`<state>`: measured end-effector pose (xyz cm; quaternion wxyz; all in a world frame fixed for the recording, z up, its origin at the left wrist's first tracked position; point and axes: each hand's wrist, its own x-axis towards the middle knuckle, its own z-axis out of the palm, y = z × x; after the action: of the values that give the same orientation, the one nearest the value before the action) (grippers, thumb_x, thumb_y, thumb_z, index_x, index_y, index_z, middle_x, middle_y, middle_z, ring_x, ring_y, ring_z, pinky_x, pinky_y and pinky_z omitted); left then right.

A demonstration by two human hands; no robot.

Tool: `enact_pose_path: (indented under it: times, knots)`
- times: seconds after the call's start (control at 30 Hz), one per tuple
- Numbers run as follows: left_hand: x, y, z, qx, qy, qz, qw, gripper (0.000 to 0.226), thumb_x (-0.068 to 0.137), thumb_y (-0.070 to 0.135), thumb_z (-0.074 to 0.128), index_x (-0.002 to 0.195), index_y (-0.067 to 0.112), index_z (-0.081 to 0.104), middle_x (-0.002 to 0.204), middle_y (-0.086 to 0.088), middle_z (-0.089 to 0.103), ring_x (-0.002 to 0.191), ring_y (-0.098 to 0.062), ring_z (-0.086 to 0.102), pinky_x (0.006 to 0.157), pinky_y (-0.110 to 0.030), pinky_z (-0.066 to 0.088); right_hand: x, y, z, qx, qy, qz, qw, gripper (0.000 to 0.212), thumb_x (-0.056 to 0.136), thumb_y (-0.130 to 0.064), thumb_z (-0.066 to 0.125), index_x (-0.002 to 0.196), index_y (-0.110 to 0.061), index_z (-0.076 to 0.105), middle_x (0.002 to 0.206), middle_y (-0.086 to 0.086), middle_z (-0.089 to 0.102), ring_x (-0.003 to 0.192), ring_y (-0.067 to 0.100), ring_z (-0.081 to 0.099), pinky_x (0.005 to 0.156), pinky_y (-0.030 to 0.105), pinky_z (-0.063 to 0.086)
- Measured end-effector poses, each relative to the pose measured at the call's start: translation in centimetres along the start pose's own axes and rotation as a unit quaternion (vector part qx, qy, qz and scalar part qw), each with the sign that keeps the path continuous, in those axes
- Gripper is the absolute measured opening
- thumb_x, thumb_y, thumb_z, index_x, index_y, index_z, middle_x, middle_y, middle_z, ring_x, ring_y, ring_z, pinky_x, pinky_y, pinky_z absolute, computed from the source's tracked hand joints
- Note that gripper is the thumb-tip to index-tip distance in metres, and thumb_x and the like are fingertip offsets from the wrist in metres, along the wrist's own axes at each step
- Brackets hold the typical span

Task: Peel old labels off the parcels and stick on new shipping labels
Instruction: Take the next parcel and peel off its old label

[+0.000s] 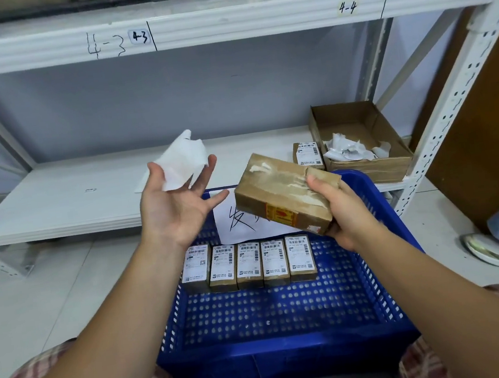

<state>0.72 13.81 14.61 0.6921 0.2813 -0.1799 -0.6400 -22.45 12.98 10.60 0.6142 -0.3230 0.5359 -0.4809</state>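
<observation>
My right hand grips a brown taped parcel above the blue basket; its top face is bare, with white label residue. My left hand is raised palm up with spread fingers, and a crumpled white peeled label clings to its fingertips. Several labelled parcels stand in a row inside the basket. One more labelled parcel sits on the shelf beside the cardboard box.
The open cardboard box on the white shelf holds scraps of torn labels. A paper sheet with handwriting lies at the basket's far end. A brown board and a metal shelf post stand at the right.
</observation>
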Motion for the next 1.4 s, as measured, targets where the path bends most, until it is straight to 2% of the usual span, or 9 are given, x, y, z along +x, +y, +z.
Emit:
enact_pose_path:
  times: [0.17, 0.3, 0.47, 0.67, 0.9, 1.0, 1.1, 1.23, 1.4]
  knots:
    - [-0.5, -0.2, 0.2, 0.052, 0.007, -0.011, 0.999, 0.061, 0.092, 0.064, 0.031, 0.127, 0.019, 0.054, 0.097, 0.0, 0.072, 0.104, -0.02, 0.067, 0.084, -0.041, 0.049, 0.1, 0.4, 0.0, -0.08, 0.023, -0.024, 0.996, 0.078, 0.07, -0.044, 0.082, 0.132, -0.026, 0.038, 0.122, 0.004, 0.06, 0.099, 0.022, 0.066, 0.085, 0.042, 0.058]
    - [-0.7, -0.3, 0.3, 0.084, 0.018, -0.006, 0.996, 0.063, 0.09, 0.067, 0.033, 0.122, 0.019, 0.056, 0.095, -0.001, 0.073, 0.099, -0.019, 0.069, 0.079, -0.036, 0.051, 0.0, 0.3, 0.2, -0.118, 0.025, -0.046, 0.992, 0.123, 0.018, -0.07, 0.087, 0.124, -0.041, 0.032, 0.132, 0.006, 0.054, 0.115, 0.03, 0.059, 0.101, 0.052, 0.048]
    - [-0.7, -0.4, 0.0, 0.182, -0.023, 0.021, 0.983, 0.072, 0.087, 0.071, 0.031, 0.135, 0.021, 0.05, 0.108, -0.001, 0.07, 0.107, -0.018, 0.063, 0.091, -0.037, 0.045, -0.3, 0.1, 0.5, -0.104, -0.009, -0.061, 0.993, 0.091, 0.028, -0.058, 0.092, 0.105, -0.044, 0.047, 0.124, 0.009, 0.06, 0.11, 0.031, 0.062, 0.098, 0.052, 0.05]
    - [-1.4, -1.5, -0.2, 0.413, -0.179, 0.008, 0.893, 0.11, 0.038, 0.089, 0.062, 0.127, 0.025, 0.053, 0.128, -0.001, 0.061, 0.122, -0.018, 0.055, 0.106, -0.039, 0.038, -0.8, -0.3, 0.5, -0.137, -0.101, -0.062, 0.983, 0.061, 0.069, -0.019, 0.083, 0.12, -0.024, 0.05, 0.104, 0.012, 0.067, 0.069, 0.016, 0.07, 0.062, 0.029, 0.057]
    - [-2.7, -2.4, 0.2, 0.606, -0.245, -0.075, 0.753, 0.095, 0.042, 0.099, 0.033, 0.108, 0.034, 0.057, 0.096, 0.027, 0.067, 0.089, 0.009, 0.063, 0.074, -0.01, 0.047, -1.6, -0.6, 0.7, -0.201, -0.168, -0.036, 0.964, 0.095, 0.048, -0.036, 0.083, 0.132, -0.04, 0.04, 0.119, 0.016, 0.058, 0.096, 0.028, 0.066, 0.087, 0.039, 0.056]
    - [-2.6, -4.2, 0.4, 0.621, -0.166, -0.054, 0.764, 0.064, 0.082, 0.071, 0.015, 0.12, 0.033, 0.05, 0.115, 0.012, 0.058, 0.096, 0.003, 0.056, 0.08, -0.01, 0.042, -1.5, -0.3, 0.8, -0.224, -0.177, -0.024, 0.958, 0.12, 0.039, -0.045, 0.088, 0.141, -0.05, 0.027, 0.129, 0.014, 0.055, 0.113, 0.029, 0.061, 0.1, 0.045, 0.05]
    - [-2.8, -5.1, 0.3, 0.612, -0.111, -0.059, 0.781, 0.078, 0.078, 0.075, 0.011, 0.126, 0.029, 0.053, 0.118, 0.003, 0.062, 0.104, -0.012, 0.059, 0.095, -0.029, 0.046, -1.8, -0.5, 0.9, -0.226, -0.167, -0.033, 0.959, 0.117, 0.042, -0.042, 0.087, 0.143, -0.048, 0.028, 0.127, 0.015, 0.056, 0.111, 0.028, 0.062, 0.099, 0.044, 0.05]
    - [-3.1, -5.6, 0.4, 0.579, -0.073, -0.086, 0.808, 0.065, 0.086, 0.07, 0.009, 0.104, 0.034, 0.061, 0.078, 0.01, 0.069, 0.073, -0.001, 0.065, 0.064, -0.017, 0.05, -2.2, -0.6, 1.2, -0.178, -0.184, -0.021, 0.967, 0.087, 0.059, -0.032, 0.079, 0.137, -0.04, 0.039, 0.114, 0.013, 0.067, 0.09, 0.022, 0.07, 0.077, 0.032, 0.056]
    - [-3.1, -7.1, 0.2, 0.522, -0.04, -0.124, 0.843, 0.067, 0.091, 0.066, 0.013, 0.108, 0.026, 0.064, 0.091, 0.0, 0.07, 0.077, -0.007, 0.067, 0.063, -0.019, 0.051, -2.3, 0.9, 2.0, -0.167, -0.169, -0.022, 0.971, 0.03, 0.082, -0.026, 0.074, 0.11, -0.026, 0.061, 0.103, 0.008, 0.073, 0.083, 0.017, 0.072, 0.078, 0.028, 0.057]
